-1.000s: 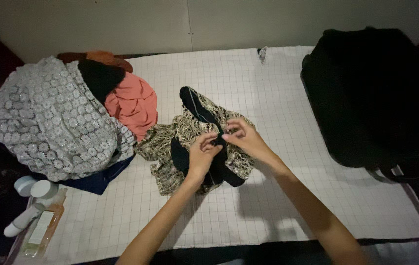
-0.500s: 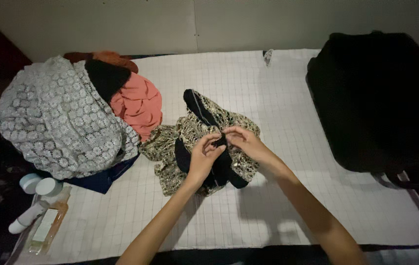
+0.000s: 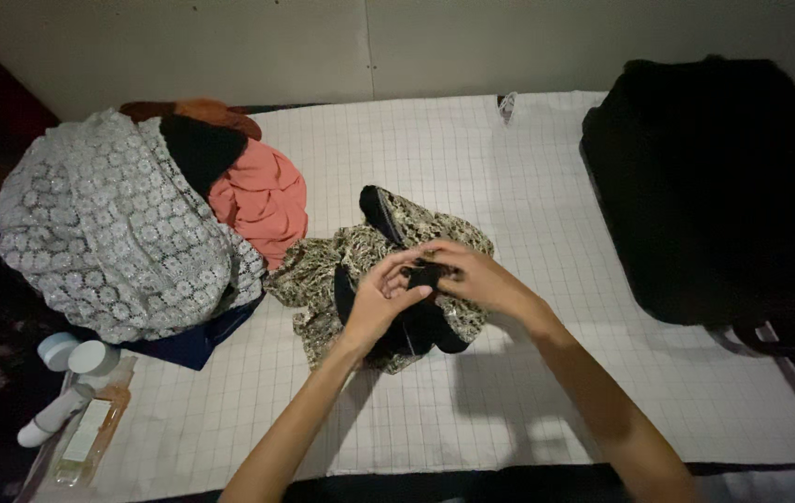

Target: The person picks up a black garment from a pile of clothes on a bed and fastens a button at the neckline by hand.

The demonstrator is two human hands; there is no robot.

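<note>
Left hand (image 3: 374,303) comes up from the near edge, forearm angled toward the middle of the surface (image 3: 528,186), fingers curled and pinching a dark fold of the patterned garment (image 3: 388,270). Right hand (image 3: 472,275) reaches in from the near right, wrist bent, fingers closed on the same dark fold; fingertips of both hands meet there. Garment is beige with a dark lace-like print and black lining, bunched at the centre of the white grid-patterned surface, lying under and between both hands. Just left of it, touching, a pile of clothes: grey-white lace fabric (image 3: 108,233) on top, coral cloth (image 3: 262,200), black piece, navy fabric beneath, at the left edge. Black bag (image 3: 705,186) sits at the far right corner, well apart from the hands. At the near left corner: clear amber bottle (image 3: 90,433) with pale rectangular label, white tube (image 3: 43,424), two round pale-blue jars (image 3: 76,354).
</note>
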